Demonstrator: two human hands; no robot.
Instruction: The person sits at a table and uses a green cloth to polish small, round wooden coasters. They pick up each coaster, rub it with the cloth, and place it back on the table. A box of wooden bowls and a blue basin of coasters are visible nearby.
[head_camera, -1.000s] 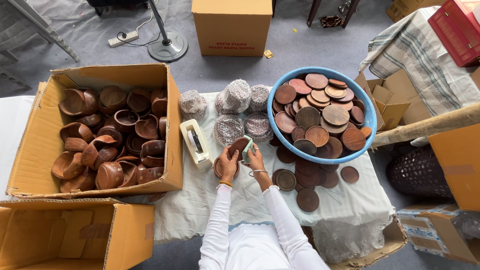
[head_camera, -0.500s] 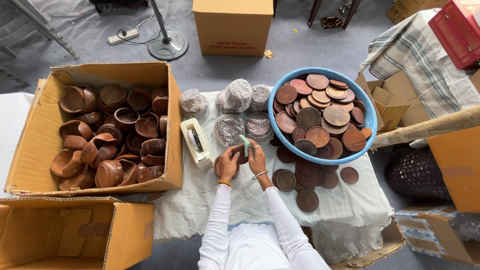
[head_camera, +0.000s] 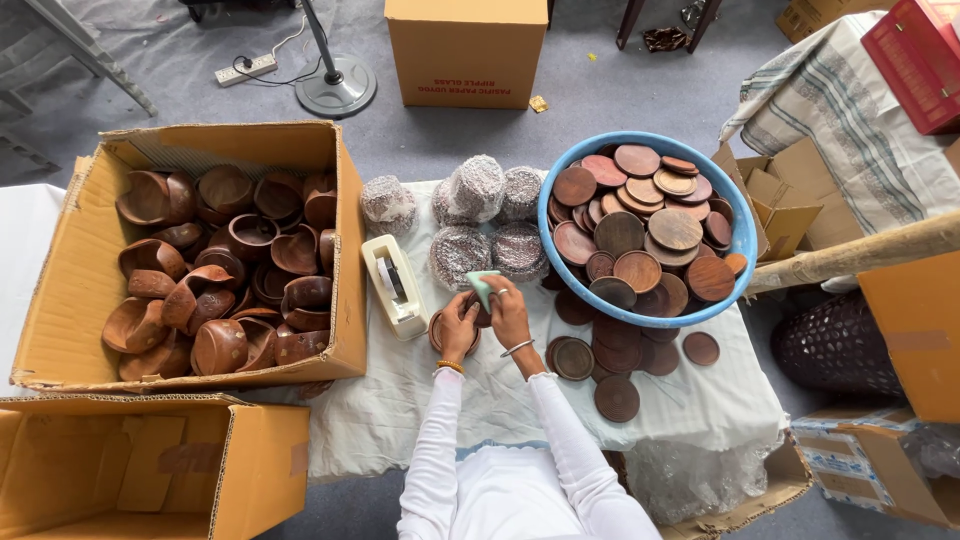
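- Nearest the camera: an open cardboard box (head_camera: 150, 470) at lower left, holding only flat cardboard pieces.
- The person's white sleeves reach forward over a table (head_camera: 400, 400) covered with a pale cloth.
- Left hand (head_camera: 458, 325): fingers curled around the rim of a small round wooden dish (head_camera: 441, 333), holding it just above the cloth.
- Right hand (head_camera: 508, 308): fingers pressed together, pinching a pale green pad (head_camera: 482, 287) that rests against the dish. A metal bangle sits on this wrist.
- The dish lies at table centre, between the tape dispenser and the loose lids.
- White tape dispenser (head_camera: 393, 285): lying on the cloth just left of the hands.
- Loose round wooden lids (head_camera: 615, 395): scattered flat on the cloth right of the hands, some partly under the basin's edge.
- Large cardboard box (head_camera: 70, 280) at left, flaps open: filled with dark brown wooden bowls (head_camera: 220, 260), heaped at all angles, some nested.
- Blue plastic basin (head_camera: 743, 225) at right: loaded with flat round wooden lids (head_camera: 640, 225), overlapping in a pile reaching roughly rim height.
- Wrapped bundles (head_camera: 478, 215): six or so rounded packets in clear bubble wrap, grouped between the large box and the basin, beyond the hands.
- Far floor: a closed cardboard carton (head_camera: 465, 45), a round stand base (head_camera: 335, 95) and a white power strip (head_camera: 245, 68).
- Far right: a striped cloth (head_camera: 850, 110) draped over a surface, open cartons beside it.
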